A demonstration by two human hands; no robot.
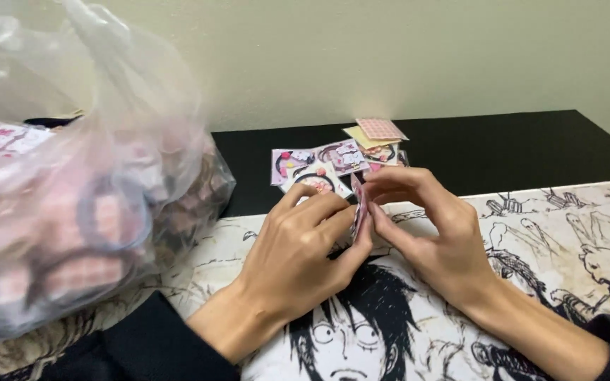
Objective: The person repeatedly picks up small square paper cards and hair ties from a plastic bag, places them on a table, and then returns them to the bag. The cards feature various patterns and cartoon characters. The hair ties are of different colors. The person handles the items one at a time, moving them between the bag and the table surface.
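Presently, both hands meet at the centre of the head view, above a printed mat (531, 233) bearing black-and-white cartoon drawings. The left hand (303, 247) and the right hand (428, 229) are together, fingertips pinched from either side on 1 small pink card (359, 204), which stands on edge between them, its face turned sideways to the camera. What is printed on that card cannot be told. Both wrists emerge from dark sleeves.

Just beyond the hands, on the black surface (517, 148), lies a loose spread of similar small cards (319, 166); those facing up show pink backing with dark looped items mounted on them. At the far end of that spread sits a short stack (379, 134) with a pink checked card on top and a yellowish one beneath. The held card is apart from both groups, raised above the mat's near edge.

To the left, a large clear plastic bag (72, 197) rests on the surface, bulging with pink carded items and dark hair loops, its contents blurred. A plain pale wall (390, 49) runs behind.
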